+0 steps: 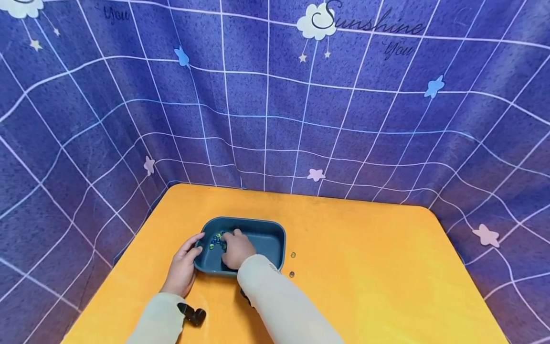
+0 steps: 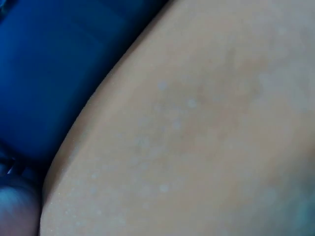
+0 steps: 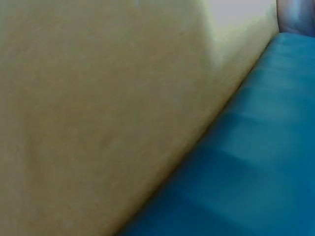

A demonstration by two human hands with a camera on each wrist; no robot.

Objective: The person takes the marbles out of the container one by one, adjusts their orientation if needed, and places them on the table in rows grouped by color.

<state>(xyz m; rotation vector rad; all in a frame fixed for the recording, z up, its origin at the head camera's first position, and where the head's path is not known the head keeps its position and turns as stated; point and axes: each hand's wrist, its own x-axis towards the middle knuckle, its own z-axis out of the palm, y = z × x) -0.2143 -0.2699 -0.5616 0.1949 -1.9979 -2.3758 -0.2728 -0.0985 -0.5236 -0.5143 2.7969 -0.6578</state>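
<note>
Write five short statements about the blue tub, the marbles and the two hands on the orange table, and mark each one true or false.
1. The blue tub stands on the orange table. True.
2. The right hand rests on the table outside the tub. False: it reaches into the tub, at the marbles in the tub.
3. The left hand touches the tub's left rim. True.
4. Every marble lies in the tub. False: two loose marbles lie on the table just right of it.
5. The tub is red. False: it is dark blue.
</note>
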